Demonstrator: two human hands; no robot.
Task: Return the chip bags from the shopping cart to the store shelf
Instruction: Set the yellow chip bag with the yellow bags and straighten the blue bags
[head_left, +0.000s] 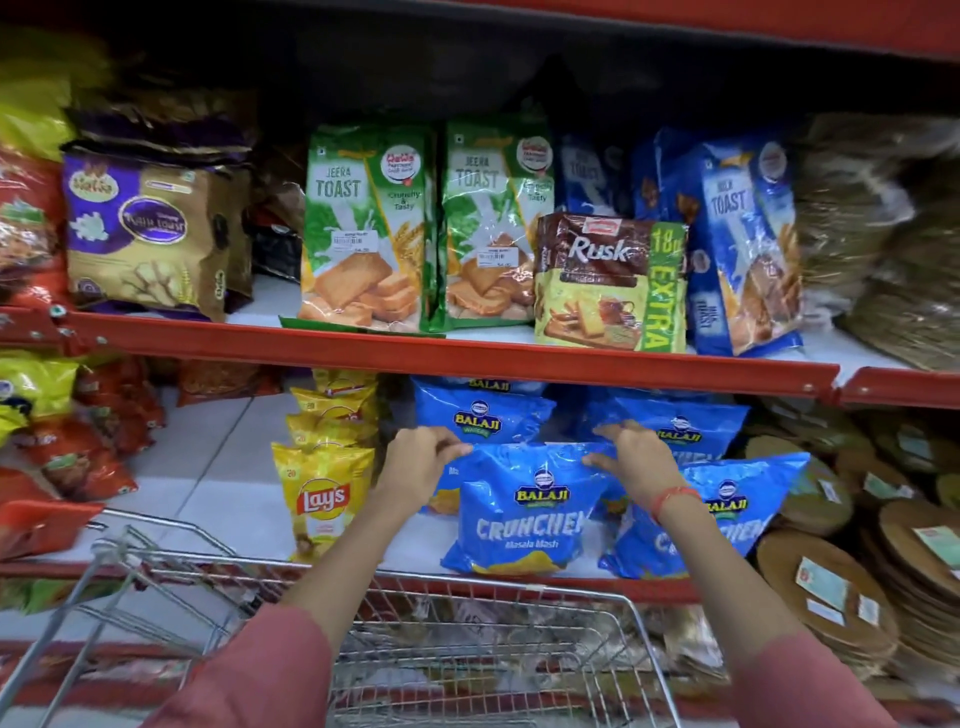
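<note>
1. Head view: both hands grip the top edge of a blue bag (519, 512) that stands upright at the front of the lower shelf (208, 467). The left hand (415, 467) pinches its upper left corner; the right hand (641, 462) is clamped on the upper right part of the edge.
2. The bag stands between the Lay's bags (322, 499) on its left and another blue bag (727, 512), which it touches, on its right. More blue bags (483, 415) stand behind it.
3. The cart (467, 649) sits below the shelf; whether more chip bags lie inside it is hard to tell.
4. Risk: the bag stands near the shelf lip, so letting go before pushing it back could tip it forward into the cart.
5. Risk: pushing too hard could knock over the bags behind or crush the chips.
</note>
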